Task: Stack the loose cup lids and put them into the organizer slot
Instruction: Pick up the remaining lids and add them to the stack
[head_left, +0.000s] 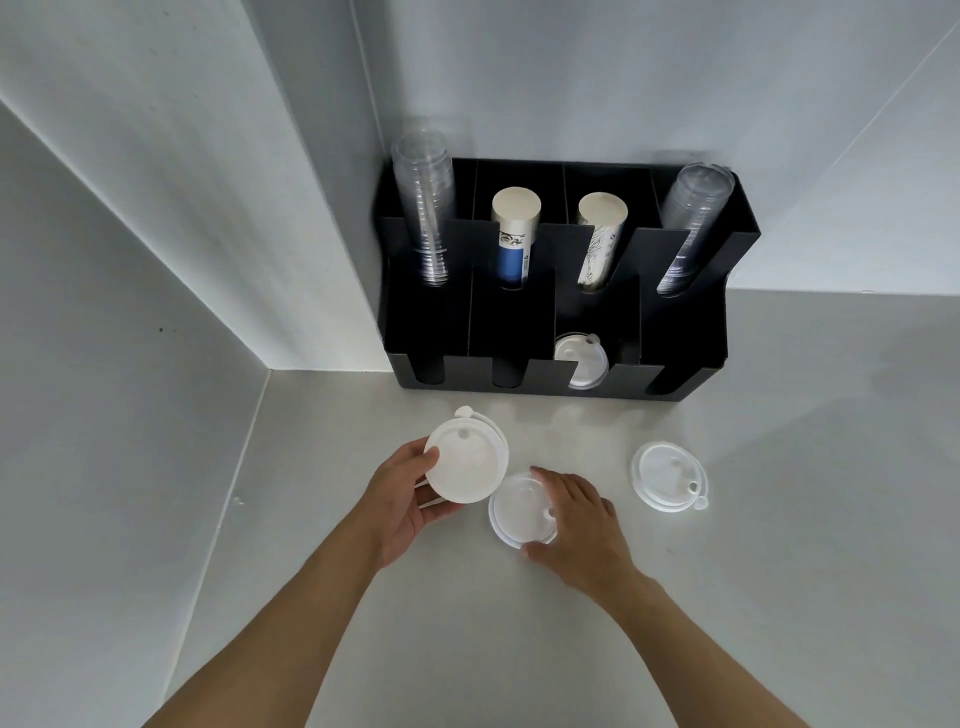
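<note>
Lids lie loose on the pale bench (519, 649), in front of a black organizer (691, 332) that stands in the far corner against the white walls. The left hand (402, 501) holds a small stack of white lids (466, 460), its grip closed around the stack's left rim, thumb on the top face and fingers underneath; the stack is tilted and raised off the surface, with a little tab poking out at its far edge. Just to the right and nearer, the right hand (576, 519) rests over a single white lid (519, 512) that lies flat on the bench, the grip spread across the lid's right side with fingertips at the far rim and the thumb at the near rim; whether it has lifted at all cannot be told. That lid sits just beside the held stack, their rims almost touching. Well apart to the right lies a third lid (669, 475), flat and untouched. In the organizer, the near row's third slot from the left already contains a few white lids (581, 358); the other near slots look dark. The far row holds two stacks of clear cups (423, 208) at the outer ends and two stacks of paper cups (514, 228) between them.
</note>
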